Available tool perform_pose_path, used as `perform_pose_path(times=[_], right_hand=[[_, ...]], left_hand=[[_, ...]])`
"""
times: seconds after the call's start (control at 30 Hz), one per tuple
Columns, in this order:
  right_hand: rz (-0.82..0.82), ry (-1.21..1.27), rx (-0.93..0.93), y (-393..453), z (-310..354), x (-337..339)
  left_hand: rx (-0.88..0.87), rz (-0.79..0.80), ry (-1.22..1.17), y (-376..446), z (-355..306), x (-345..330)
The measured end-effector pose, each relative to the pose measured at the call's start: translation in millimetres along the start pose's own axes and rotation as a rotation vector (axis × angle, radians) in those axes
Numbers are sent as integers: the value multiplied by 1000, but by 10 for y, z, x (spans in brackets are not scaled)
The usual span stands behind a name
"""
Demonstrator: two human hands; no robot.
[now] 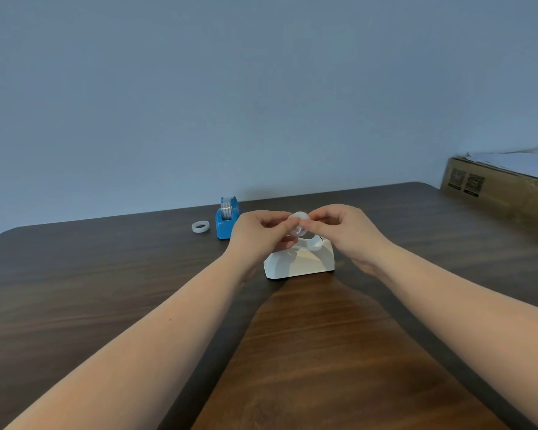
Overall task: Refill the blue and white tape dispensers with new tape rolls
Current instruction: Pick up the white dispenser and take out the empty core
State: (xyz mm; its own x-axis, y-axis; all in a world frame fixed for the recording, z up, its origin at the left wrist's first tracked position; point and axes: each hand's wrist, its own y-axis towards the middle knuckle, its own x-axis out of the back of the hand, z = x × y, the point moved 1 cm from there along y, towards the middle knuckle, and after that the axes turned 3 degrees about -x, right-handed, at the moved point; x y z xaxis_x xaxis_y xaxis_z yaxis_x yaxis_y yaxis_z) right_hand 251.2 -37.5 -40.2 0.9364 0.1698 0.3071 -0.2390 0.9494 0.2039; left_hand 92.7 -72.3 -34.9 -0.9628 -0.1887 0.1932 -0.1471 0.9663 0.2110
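Note:
A white tape dispenser point(302, 262) stands on the dark wooden table point(323, 352) in the middle. Just above it, my left hand point(261, 232) and my right hand point(345, 229) together pinch a clear tape roll point(298, 223); fingers cover most of it. Whether the roll touches the dispenser is hidden. To the left, a blue tape dispenser point(225, 221) holds a tape roll upright in its cradle. A loose whitish tape ring point(200, 226) lies flat on the table beside the blue dispenser.
A brown cardboard box point(497, 187) with papers on top sits at the table's far right edge. A plain grey-blue wall rises behind the table's far edge.

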Motion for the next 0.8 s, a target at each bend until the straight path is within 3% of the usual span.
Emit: perform_pose_path(times=[0.33,0.5,0.6,0.7,0.8], right_hand=[[-63,47,30,-37,68,20],[-95,24,20,-53,59,-9],[-236,29,54,-49,64,83],[-311,-250,94,-50,0,268],[-236,-574,64,-60,-220,408]], left_hand=[[221,-2,-390,-2,-96,-92],[223,-6,-376,5,-88,-83],[136,-26,-242,21,-70,-56],[54,-74,-3,7,-67,-12],[18,-92,56,-16,-66,3]])
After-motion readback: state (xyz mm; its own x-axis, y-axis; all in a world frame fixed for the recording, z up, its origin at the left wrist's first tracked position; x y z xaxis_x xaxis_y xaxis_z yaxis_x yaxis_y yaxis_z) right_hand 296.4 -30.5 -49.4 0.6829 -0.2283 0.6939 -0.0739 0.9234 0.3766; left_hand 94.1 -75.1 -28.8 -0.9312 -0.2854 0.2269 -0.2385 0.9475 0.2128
